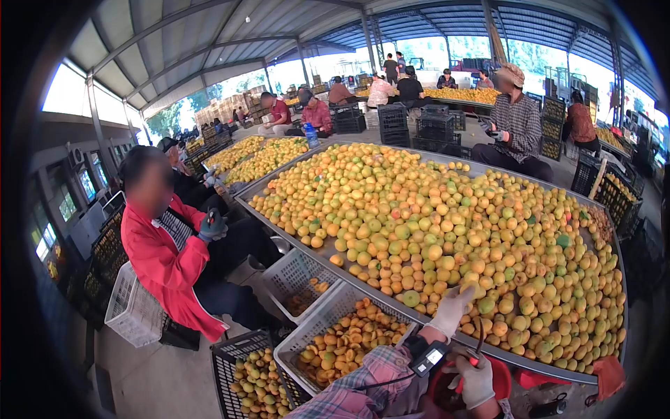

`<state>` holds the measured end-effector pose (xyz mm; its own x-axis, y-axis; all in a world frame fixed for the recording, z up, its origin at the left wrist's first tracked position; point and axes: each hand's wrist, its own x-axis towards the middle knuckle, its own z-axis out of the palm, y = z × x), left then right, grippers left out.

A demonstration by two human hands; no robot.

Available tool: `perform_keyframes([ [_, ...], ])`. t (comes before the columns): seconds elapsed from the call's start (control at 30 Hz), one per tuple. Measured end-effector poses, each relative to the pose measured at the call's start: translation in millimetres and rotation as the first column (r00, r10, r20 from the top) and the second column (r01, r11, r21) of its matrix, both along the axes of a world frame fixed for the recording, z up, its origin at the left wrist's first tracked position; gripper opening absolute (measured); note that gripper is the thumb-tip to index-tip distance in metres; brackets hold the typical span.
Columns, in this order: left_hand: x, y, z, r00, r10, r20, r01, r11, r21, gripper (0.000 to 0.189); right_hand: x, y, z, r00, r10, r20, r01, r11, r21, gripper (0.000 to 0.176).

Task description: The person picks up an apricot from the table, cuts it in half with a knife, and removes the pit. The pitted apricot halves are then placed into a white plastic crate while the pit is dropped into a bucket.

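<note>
The gloved left hand (452, 311) reached onto the yellow fruit (419, 234) heaped across the metal table (382, 296); I could not tell whether it gripped any. The gloved right hand (477, 383) was closed around a curved tool (479, 338). The wrist device (428, 359) showed marks too small to read.

Gloved left hand (452, 311), below a plaid sleeve (377, 377), reaching over the near edge of a metal table (328, 262) onto heaped yellow-orange fruit (419, 216); gloved right hand (476, 380), lower and nearer, gripping a tool (480, 337) with a curved blade, over a red bowl (500, 378); to the left, a pale crate (319, 321) of cut fruit (352, 335), with a second pale crate (286, 272) beyond and a black crate (220, 366) of whole fruit beside it; farther left, a seated person in a red jacket (164, 244); across the table, a person in a checked shirt (518, 126); behind, stacked black crates (394, 126) under a roof (167, 56)
</note>
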<state>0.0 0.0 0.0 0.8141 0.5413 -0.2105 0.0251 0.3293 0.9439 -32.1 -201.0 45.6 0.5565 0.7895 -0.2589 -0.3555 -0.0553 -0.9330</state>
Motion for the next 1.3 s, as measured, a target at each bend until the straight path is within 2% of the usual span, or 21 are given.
perform_keyframes([
  [0.03,-0.3,-5.3,12.2,0.990,0.102,0.100,-0.078,0.973,-0.217,0.062,-3.7,4.9,6.4,1.000,-0.011,0.008,0.011,1.000,0.014,0.035],
  [0.07,1.1,-7.3,16.9,0.959,0.220,0.176,-0.127,0.894,-0.429,0.053,-6.2,7.9,9.5,1.000,-0.021,0.016,0.021,0.999,0.028,0.033],
  [0.1,-13.8,-5.2,24.5,0.957,0.222,0.184,-0.126,0.896,-0.425,0.053,-24.8,12.7,11.8,1.000,-0.019,0.023,0.018,0.999,0.034,0.033],
  [0.17,-20.1,-7.5,31.0,0.918,0.364,0.156,-0.202,0.771,-0.604,0.048,-36.2,17.1,4.0,1.000,-0.002,0.005,0.001,0.987,0.161,0.030],
  [0.2,-23.8,-6.9,30.2,0.912,0.370,0.176,-0.201,0.780,-0.593,0.046,-39.7,21.6,-8.6,0.996,-0.013,0.083,-0.002,0.984,0.179,0.028],
  [0.27,-29.6,-4.8,30.0,0.901,0.394,0.183,-0.199,0.749,-0.632,0.044,-45.7,23.9,-21.7,0.995,-0.037,0.093,0.020,0.984,0.177,0.027],
  [0.4,-40.8,-2.4,33.0,0.875,0.450,0.179,-0.192,0.662,-0.725,0.038,-65.7,20.8,-5.2,0.994,-0.076,0.078,0.065,0.988,0.137,0.027],
  [0.5,-45.9,-2.2,34.6,0.862,0.477,0.173,-0.219,0.657,-0.722,0.035,-87.4,16.8,15.4,0.985,-0.084,0.149,0.048,0.972,0.229,0.032],
  [0.53,-46.6,-1.6,35.7,0.861,0.476,0.177,-0.215,0.657,-0.722,0.035,-90.4,17.3,19.9,0.977,-0.073,0.199,0.042,0.986,0.159,0.042],
  [0.57,-48.0,-0.5,36.5,0.858,0.488,0.164,-0.217,0.632,-0.744,0.034,-93.1,16.9,18.7,0.977,-0.074,0.201,0.042,0.986,0.159,0.042],
  [0.73,-50.5,-1.7,35.7,0.852,0.506,0.137,-0.208,0.566,-0.798,0.033,-102.6,19.8,14.2,0.880,-0.161,0.447,0.064,0.973,0.224,0.048],
  [0.87,-55.6,-4.5,35.7,0.836,0.538,0.108,-0.255,0.556,-0.791,0.036,-103.3,20.6,11.5,0.897,-0.173,0.407,0.084,0.970,0.227,0.048],
  [0.93,-58.5,-6.9,35.3,0.825,0.557,0.096,-0.286,0.559,-0.778,0.036,-103.0,16.4,11.7,0.802,-0.102,0.588,0.033,0.991,0.128,0.049],
  [0.97,-60.2,-8.5,34.8,0.824,0.560,0.091,-0.285,0.548,-0.787,0.036,-104.8,15.7,12.6,0.802,-0.102,0.589,0.032,0.991,0.127,0.049],
  [1.03,-62.4,-11.6,31.8,0.822,0.563,0.086,-0.284,0.536,-0.795,0.035,-110.7,16.3,28.9,0.625,-0.123,0.771,0.015,0.989,0.146,0.045],
  [1.07,-63.4,-13.0,30.2,0.822,0.562,0.088,-0.290,0.547,-0.785,0.034,-113.3,16.2,36.4,0.625,-0.122,0.771,0.014,0.989,0.145,0.045],
  [1.13,-61.5,-13.6,20.2,0.822,0.563,0.090,-0.297,0.557,-0.776,0.033,-117.5,15.9,47.2,0.549,-0.096,0.830,0.008,0.994,0.109,0.040],
  [1.23,-64.5,-16.9,20.1,0.828,0.547,0.122,-0.307,0.624,-0.719,0.032,-120.0,15.3,44.1,0.563,-0.085,0.822,0.014,0.996,0.093,0.037],
  [1.3,-67.8,-23.0,25.8,0.828,0.540,0.150,-0.370,0.728,-0.578,0.032,-121.4,16.4,43.5,0.555,-0.071,0.829,0.016,0.997,0.074,0.038],
])
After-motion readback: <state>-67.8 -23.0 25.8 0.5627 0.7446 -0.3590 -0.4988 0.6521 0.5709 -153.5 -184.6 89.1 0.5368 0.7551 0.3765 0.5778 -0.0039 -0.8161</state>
